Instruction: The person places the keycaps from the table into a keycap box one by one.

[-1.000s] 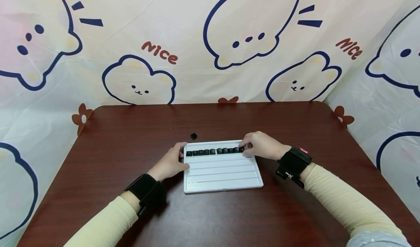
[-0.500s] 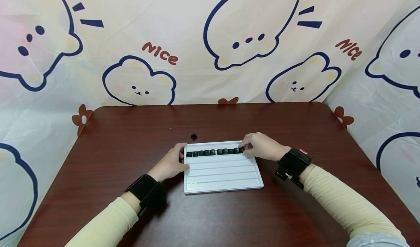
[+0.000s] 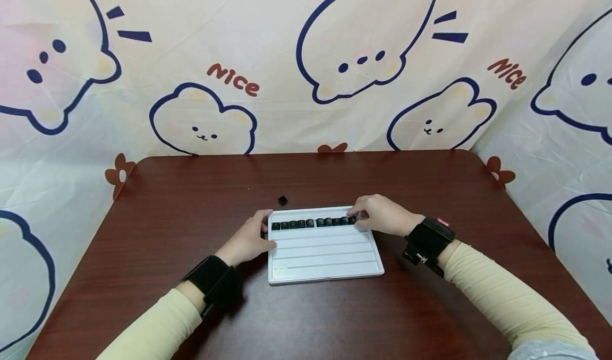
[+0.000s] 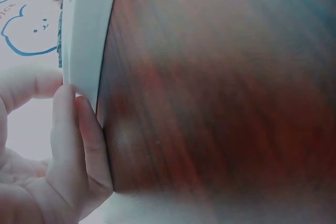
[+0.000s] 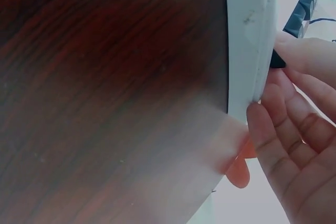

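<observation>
A white ridged tray (image 3: 330, 259) lies on the table, with a row of small black keycaps (image 3: 302, 224) along its far ledge. My left hand (image 3: 245, 238) grips the tray's left edge, thumb on the rim and fingers around the far left corner. In the left wrist view, its fingertips press against the tray's pale side (image 4: 90, 30). At the far right end of the row, my right hand (image 3: 386, 213) pinches a black keycap (image 5: 276, 60) between thumb and finger. The other right fingers rest at the tray's side wall, and they partly hide that keycap.
One loose black keycap (image 3: 282, 200) sits on the brown table (image 3: 215, 190) just beyond the tray's far left corner. A patterned cloth (image 3: 287, 121) hangs behind the table and along both sides.
</observation>
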